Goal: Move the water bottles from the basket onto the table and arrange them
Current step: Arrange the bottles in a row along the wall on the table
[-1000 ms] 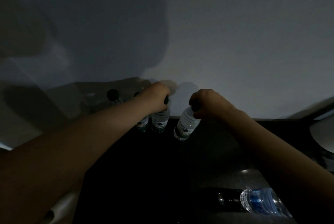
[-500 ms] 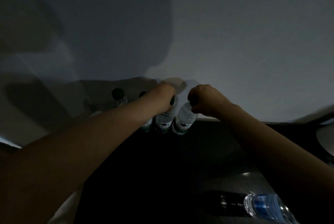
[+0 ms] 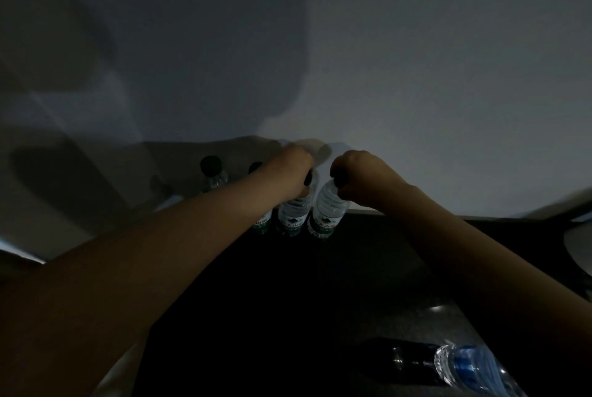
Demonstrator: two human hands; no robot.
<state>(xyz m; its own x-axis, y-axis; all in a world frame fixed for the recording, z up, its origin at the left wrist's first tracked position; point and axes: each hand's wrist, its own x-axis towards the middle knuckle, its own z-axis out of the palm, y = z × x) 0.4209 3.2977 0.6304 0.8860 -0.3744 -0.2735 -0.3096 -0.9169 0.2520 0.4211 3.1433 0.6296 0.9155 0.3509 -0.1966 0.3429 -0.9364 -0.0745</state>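
Stretches both arms forward — clenches left hand point(image 3: 293, 166) round the cap of one water bottle point(image 3: 292, 217), right hand point(image 3: 360, 175) round that of the neighbouring bottle point(image 3: 327, 214), fingers curled tight.

Dim room, plain grey wall point(image 3: 448, 60) fills upper frame, big shadows point(image 3: 160, 60) upper left, dark bench point(image 3: 288, 300) lower centre.

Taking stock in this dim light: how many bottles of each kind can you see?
Upright dark-capped water bottles: 4
Blue-label bottle lying on its side: 1
Total: 5
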